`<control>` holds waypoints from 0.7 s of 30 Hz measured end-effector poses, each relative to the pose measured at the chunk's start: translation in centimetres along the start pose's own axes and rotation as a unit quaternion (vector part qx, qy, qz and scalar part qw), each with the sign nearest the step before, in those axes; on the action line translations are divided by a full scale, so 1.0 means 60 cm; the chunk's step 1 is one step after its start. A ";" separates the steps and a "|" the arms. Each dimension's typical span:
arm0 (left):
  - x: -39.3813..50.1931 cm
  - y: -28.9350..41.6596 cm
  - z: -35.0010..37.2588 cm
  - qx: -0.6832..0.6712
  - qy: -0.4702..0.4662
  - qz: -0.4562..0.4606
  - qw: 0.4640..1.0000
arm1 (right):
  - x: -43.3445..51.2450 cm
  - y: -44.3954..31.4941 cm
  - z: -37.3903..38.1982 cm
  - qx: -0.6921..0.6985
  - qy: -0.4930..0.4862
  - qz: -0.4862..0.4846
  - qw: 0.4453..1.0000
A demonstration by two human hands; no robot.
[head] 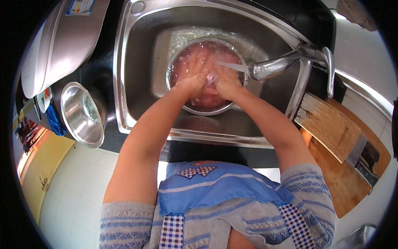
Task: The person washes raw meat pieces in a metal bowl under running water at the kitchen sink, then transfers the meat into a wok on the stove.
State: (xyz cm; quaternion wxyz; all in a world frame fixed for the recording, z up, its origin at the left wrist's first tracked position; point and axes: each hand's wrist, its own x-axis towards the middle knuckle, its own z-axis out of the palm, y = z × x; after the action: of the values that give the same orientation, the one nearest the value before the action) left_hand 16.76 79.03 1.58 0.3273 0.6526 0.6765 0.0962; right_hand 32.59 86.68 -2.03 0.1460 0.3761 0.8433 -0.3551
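A round metal bowl [207, 112] stands in the stainless steel sink [141, 62], full of reddish water. My left hand [192, 79] is dipped into it from the left, its fingers under the rippling surface. Beside it my right hand [228, 82] is in the water too, close to the falling stream. Pale pink matter [211, 77], perhaps raw meat, shows between the hands. Redness and glare blur the fingertips, so whether either hand grips anything is hidden. From the chrome faucet [279, 65] at the right, a water stream [233, 66] runs into the bowl.
An unfilled-looking steel bowl [82, 115] sits on the dark counter left of the sink, near a blue cloth [55, 119]. At the right, a wooden board [329, 124] and a black-handled cleaver [365, 171] lie over a larger round-edged cutting board [339, 186].
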 end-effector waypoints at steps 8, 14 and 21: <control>-0.001 -0.017 0.005 -0.082 0.100 0.059 0.990 | -0.054 -0.054 -0.064 -0.226 0.107 -0.156 0.956; -0.039 -0.031 -0.033 -0.163 0.119 -0.139 0.969 | -0.108 -0.054 -0.090 -0.019 0.051 -0.064 0.997; -0.014 -0.012 -0.014 0.085 0.056 0.015 0.995 | -0.047 -0.052 -0.057 -0.139 0.039 -0.115 0.983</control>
State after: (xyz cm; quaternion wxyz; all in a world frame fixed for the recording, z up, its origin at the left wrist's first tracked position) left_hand 15.60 78.39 2.10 0.2307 0.6821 0.6894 0.0792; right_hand 32.27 86.14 3.39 0.1218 0.2658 0.9274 -0.2335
